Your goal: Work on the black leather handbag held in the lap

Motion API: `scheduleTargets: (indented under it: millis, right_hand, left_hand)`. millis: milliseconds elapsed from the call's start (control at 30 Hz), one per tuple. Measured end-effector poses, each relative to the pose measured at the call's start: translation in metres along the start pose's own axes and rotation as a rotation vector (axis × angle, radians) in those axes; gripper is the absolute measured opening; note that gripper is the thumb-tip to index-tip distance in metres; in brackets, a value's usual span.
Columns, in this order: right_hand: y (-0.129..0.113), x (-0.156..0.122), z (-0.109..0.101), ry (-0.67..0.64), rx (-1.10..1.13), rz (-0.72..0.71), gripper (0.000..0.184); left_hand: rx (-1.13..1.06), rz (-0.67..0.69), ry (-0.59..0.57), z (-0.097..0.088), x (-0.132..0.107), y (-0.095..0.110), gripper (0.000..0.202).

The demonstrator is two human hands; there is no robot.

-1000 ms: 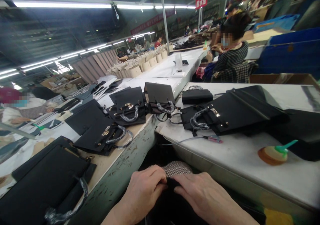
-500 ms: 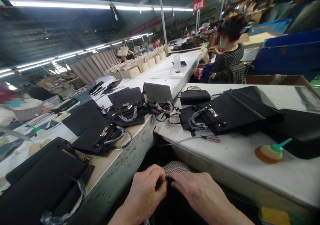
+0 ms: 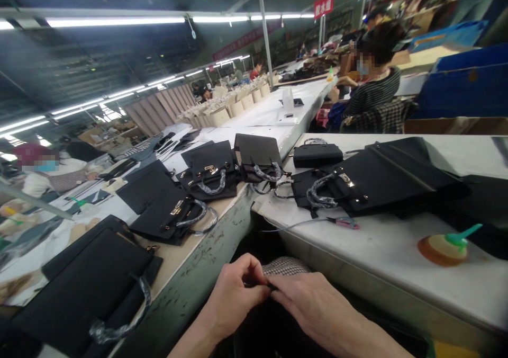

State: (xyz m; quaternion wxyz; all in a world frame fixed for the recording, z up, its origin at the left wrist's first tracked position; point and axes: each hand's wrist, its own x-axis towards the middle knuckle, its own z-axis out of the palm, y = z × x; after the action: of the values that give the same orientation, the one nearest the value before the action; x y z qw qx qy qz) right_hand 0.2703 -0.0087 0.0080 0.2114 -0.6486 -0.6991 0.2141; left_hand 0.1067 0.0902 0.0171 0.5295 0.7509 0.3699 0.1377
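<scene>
My left hand [image 3: 234, 294] and my right hand [image 3: 307, 302] meet low in the view, in my lap, below the table edges. Their fingertips are pinched together on a small dark item [image 3: 271, 285] that I cannot make out, over a dark piece lying on a houndstooth-patterned cloth [image 3: 286, 266]. Both hands are closed. Black handbags with wrapped handles lie on the tables ahead: a large one [image 3: 381, 180] on the white table to the right, and others [image 3: 210, 172] [image 3: 170, 215] [image 3: 91, 289] on the bench to the left.
A small glue bottle with a green nozzle [image 3: 446, 244] stands on the white table [image 3: 397, 252], and a thin tool with a cord [image 3: 341, 222] lies near its front edge. A person in a striped top [image 3: 373, 82] sits at the back right. Another person [image 3: 51, 170] sits at the far left.
My left hand's fingers have curled into a tighter pinch against my right fingertips. The view has shifted slightly; the bags have stayed put.
</scene>
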Motion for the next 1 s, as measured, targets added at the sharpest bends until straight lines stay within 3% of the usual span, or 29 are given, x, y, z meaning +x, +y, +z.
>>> scheduleTargets:
  millis: [200,367,533,667,867,1000]
  right_hand:
    - [0.013,0.012,-0.004,-0.035,0.038,-0.009,0.023]
    - [0.020,0.018,-0.004,-0.052,0.099,-0.025,0.028]
    - [0.020,0.017,-0.004,-0.107,0.076,0.017,0.030]
    - [0.019,0.017,-0.010,-0.101,0.057,0.034,0.031]
    - [0.015,0.025,-0.036,-0.149,0.131,-0.015,0.025]
    - [0.020,0.028,-0.042,-0.226,0.217,-0.017,0.022]
  left_hand:
    - [-0.038,-0.140,-0.057,-0.019,-0.016,-0.004,0.027]
    - [0.054,-0.157,-0.014,-0.029,-0.028,-0.008,0.017]
    - [0.226,-0.101,-0.019,-0.031,-0.017,-0.006,0.013]
    - [0.302,-0.046,-0.091,-0.038,-0.008,-0.002,0.016]
    - [0.309,-0.057,-0.189,-0.054,-0.001,0.009,0.021]
    - [0.253,-0.105,-0.225,-0.053,0.006,0.006,0.022]
